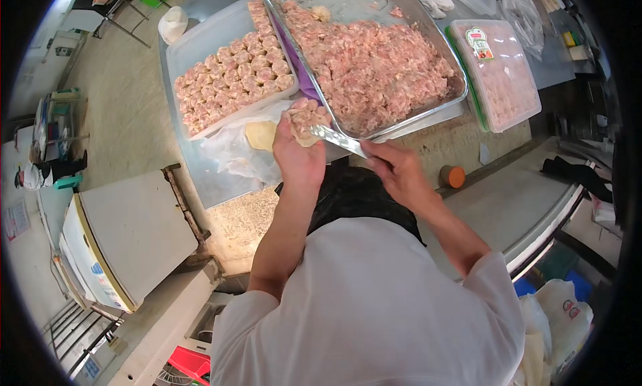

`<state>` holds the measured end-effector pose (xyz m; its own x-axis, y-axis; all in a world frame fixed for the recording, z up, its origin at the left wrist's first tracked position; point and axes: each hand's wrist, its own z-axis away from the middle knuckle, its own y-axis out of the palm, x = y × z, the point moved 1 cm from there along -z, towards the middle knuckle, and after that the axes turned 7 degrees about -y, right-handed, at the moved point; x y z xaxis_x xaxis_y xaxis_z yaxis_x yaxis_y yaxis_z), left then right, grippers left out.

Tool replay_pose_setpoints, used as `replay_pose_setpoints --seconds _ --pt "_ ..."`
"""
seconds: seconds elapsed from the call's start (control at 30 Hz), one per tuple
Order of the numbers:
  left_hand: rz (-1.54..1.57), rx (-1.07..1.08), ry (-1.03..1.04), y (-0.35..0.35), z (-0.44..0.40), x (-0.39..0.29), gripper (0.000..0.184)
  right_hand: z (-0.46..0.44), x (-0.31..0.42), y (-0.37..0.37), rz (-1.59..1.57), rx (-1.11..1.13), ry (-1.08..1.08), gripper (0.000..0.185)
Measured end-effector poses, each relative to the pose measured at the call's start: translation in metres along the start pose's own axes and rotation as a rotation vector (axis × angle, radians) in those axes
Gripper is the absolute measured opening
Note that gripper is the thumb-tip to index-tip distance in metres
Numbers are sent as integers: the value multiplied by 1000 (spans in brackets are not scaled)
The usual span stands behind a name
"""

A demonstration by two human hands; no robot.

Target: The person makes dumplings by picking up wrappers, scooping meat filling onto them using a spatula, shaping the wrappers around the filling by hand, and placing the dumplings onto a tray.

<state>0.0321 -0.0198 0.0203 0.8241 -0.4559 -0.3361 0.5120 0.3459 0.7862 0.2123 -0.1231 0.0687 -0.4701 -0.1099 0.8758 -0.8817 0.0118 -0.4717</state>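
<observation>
In my left hand (299, 160), with fingers curled around it, is a dumpling wrapper with minced meat filling (305, 117). My right hand (399, 172) grips a flat metal spreader (342, 142), whose blade touches the filling. Just beyond my hands stands a metal tray (358, 2) holding a large heap of pink minced meat (381, 68). Left of it, a clear plastic container (212, 33) holds rows of filled, open-topped dumplings (234, 72). Pale yellow wrappers (259, 136) lie on a plastic bag (231, 155) beside my left hand.
A lidded box (505, 85) stands right of the tray. A white cloth bundle (173, 25) sits at the table's (207, 185) left corner. An orange round object (453, 177) is near my right forearm. A white chest (137, 232) stands left; a person (50, 172) sits farther off.
</observation>
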Motion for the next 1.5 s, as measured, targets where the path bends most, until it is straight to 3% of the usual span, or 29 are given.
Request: replay_pose_setpoints --seconds 0.13,0.2,0.3,0.33,0.47,0.63,0.77,0.87,0.97,1.07,1.23,1.5 --pt "-239 -25 28 -17 -6 -7 34 -12 22 -13 17 -21 -6 35" --pt "-251 -10 -15 -10 5 -4 32 -12 14 -8 143 62 -63 35" --pt "-295 -58 84 -40 -7 -12 31 -17 12 -32 415 154 -68 31" --pt "-167 -205 1 -34 0 -22 38 -19 8 -49 541 163 -46 30" --pt "-181 -208 -126 -26 21 -33 51 -42 -13 -62 772 272 53 24" --pt "-75 -65 -129 -35 29 -36 61 -39 -2 -56 683 324 51 20" --pt "62 -88 -128 -38 31 -33 60 -31 -14 -51 657 293 27 18" --pt "28 45 -180 -52 30 -29 60 -32 -4 -60 363 298 57 20" --pt "-22 109 -133 -45 23 -21 59 -23 10 -61 -19 297 308 28" --pt "-44 95 -103 -17 21 -12 53 -15 17 -28 -27 116 -76 38" --pt "-19 17 17 1 15 -8 39 -6 8 -1 106 72 -37 42" --pt "-61 -65 44 -12 6 -6 36 -13 3 11 123 86 -55 37"
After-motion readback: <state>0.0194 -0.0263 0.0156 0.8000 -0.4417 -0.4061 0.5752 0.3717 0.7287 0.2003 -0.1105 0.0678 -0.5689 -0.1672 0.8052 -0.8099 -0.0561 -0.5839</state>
